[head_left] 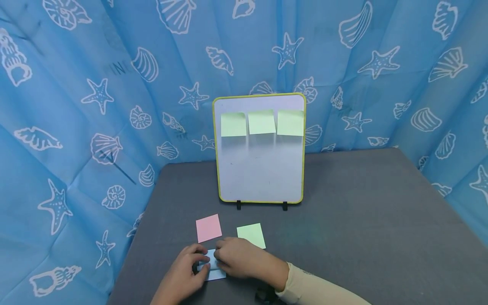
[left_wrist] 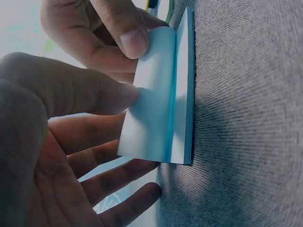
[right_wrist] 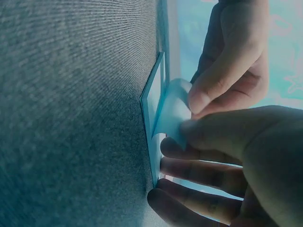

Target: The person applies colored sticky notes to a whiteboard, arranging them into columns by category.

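Note:
A light blue sticky note pad (head_left: 216, 275) lies on the dark table near the front. Its top sheet (left_wrist: 150, 101) is curled up, folded back along one side of the pad. My left hand (head_left: 185, 270) pinches one end of that sheet's raised edge, thumb against it and the other fingers spread behind. At the other end of the same edge, my right hand (head_left: 240, 259) pinches the sheet between thumb and fingers. Beyond the hands, a pink sticky note pad (head_left: 208, 228) and a green one (head_left: 251, 235) lie on the table, the green partly behind my right hand.
A whiteboard (head_left: 262, 173) with a yellow frame stands upright on black feet at the back of the table (head_left: 350, 220). Three green notes (head_left: 261, 121) stick in a row across its upper part. A blue shell-patterned curtain (head_left: 244, 72) hangs behind and at the sides.

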{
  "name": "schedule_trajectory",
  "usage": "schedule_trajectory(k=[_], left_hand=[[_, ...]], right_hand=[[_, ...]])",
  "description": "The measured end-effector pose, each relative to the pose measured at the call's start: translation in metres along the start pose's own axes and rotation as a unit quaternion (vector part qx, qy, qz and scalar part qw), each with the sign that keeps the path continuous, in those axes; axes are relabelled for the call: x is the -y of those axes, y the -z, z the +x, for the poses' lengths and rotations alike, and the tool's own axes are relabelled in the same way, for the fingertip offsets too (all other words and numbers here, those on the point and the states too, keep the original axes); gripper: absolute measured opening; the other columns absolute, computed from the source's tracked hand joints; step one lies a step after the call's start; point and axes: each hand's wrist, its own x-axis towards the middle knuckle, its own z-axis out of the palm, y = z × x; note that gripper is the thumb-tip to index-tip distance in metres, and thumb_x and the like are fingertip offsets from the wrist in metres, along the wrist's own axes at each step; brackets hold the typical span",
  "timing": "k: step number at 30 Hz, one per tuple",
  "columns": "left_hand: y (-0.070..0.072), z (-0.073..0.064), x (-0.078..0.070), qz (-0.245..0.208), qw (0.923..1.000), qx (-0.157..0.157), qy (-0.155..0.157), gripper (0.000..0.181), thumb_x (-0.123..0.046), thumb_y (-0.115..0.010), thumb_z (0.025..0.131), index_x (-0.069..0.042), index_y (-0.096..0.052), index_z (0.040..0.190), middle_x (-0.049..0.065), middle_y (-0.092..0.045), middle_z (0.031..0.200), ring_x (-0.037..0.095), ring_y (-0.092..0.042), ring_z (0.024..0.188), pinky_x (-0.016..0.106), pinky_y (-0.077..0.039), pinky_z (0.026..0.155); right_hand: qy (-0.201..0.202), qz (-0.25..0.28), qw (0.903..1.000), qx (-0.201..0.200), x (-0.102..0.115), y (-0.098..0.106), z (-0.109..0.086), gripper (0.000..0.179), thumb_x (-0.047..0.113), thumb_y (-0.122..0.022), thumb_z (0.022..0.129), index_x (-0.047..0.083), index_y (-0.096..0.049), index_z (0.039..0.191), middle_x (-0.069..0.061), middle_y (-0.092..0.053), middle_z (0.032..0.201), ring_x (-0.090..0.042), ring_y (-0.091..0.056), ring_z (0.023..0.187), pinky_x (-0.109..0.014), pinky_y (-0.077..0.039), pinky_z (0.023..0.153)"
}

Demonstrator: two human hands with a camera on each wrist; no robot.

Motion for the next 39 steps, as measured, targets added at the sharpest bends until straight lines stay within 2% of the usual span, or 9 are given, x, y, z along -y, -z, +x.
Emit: schedule_trajectory(k=[4, 11, 18, 25, 33, 39], left_hand=[[-0.0029, -0.0003, -0.0013, 0.001, 0.9997, -0.023, 0.003, 0.010, -0.021, -0.076, 0.097, -0.022, -0.082, 0.089, -0.014, -0.065, 0.107, 0.011, -0.059, 0.103, 0.043, -0.057, 0.090], [-0.0056, -0.0007, -0.0003, 0.002, 0.9993, -0.038, 0.007, 0.017, -0.019, -0.075, 0.098, -0.026, -0.080, 0.083, -0.016, -0.064, 0.104, 0.008, -0.058, 0.101, 0.040, -0.056, 0.089], [-0.0035, -0.0022, -0.0001, -0.004, 0.9996, -0.021, 0.016, 0.022, -0.018, -0.073, 0.097, -0.028, -0.074, 0.077, -0.012, -0.067, 0.108, 0.010, -0.058, 0.100, 0.039, -0.056, 0.085], [-0.0030, -0.0024, 0.0031, -0.018, 0.9995, -0.027, -0.001, 0.025, -0.015, -0.075, 0.094, -0.029, -0.072, 0.073, -0.012, -0.067, 0.110, 0.009, -0.057, 0.097, 0.034, -0.055, 0.080], [0.0008, -0.0018, 0.0019, -0.020, 0.9997, -0.008, 0.006, 0.019, -0.015, -0.077, 0.092, -0.024, -0.076, 0.076, -0.010, -0.067, 0.113, 0.013, -0.059, 0.104, 0.043, -0.057, 0.088], [0.0004, -0.0015, 0.0021, -0.020, 0.9996, -0.003, 0.018, 0.016, -0.017, -0.077, 0.092, -0.025, -0.077, 0.077, -0.010, -0.067, 0.116, 0.015, -0.060, 0.109, 0.048, -0.058, 0.094]], right_hand=[[0.004, -0.015, 0.9998, -0.011, 0.0009, -0.0013, 0.0006, 0.012, 0.026, -0.071, 0.102, 0.020, -0.081, 0.108, 0.010, -0.067, 0.086, 0.000, -0.048, 0.071, -0.016, -0.043, 0.062], [0.000, -0.020, 0.9998, -0.009, -0.0005, -0.0025, 0.0019, 0.013, 0.026, -0.068, 0.104, 0.019, -0.079, 0.107, 0.011, -0.066, 0.084, 0.000, -0.046, 0.067, -0.016, -0.042, 0.059], [-0.001, -0.015, 0.9998, -0.010, -0.0009, -0.0052, 0.0025, 0.012, 0.026, -0.069, 0.104, 0.020, -0.079, 0.106, 0.011, -0.065, 0.084, 0.000, -0.045, 0.064, -0.016, -0.039, 0.056], [-0.001, -0.014, 0.9998, -0.016, -0.0008, -0.0045, 0.0021, 0.011, 0.026, -0.069, 0.103, 0.020, -0.078, 0.104, 0.012, -0.064, 0.082, 0.000, -0.043, 0.061, -0.016, -0.037, 0.054], [-0.005, 0.004, 0.9996, -0.027, -0.0055, -0.0033, 0.0016, 0.011, 0.027, -0.070, 0.102, 0.023, -0.076, 0.094, 0.013, -0.057, 0.075, 0.001, -0.041, 0.057, -0.016, -0.033, 0.052], [0.005, 0.009, 0.9998, -0.018, -0.0077, -0.0025, 0.0026, 0.011, 0.030, -0.071, 0.101, 0.024, -0.080, 0.095, 0.013, -0.063, 0.081, 0.003, -0.043, 0.060, -0.014, -0.036, 0.054]])
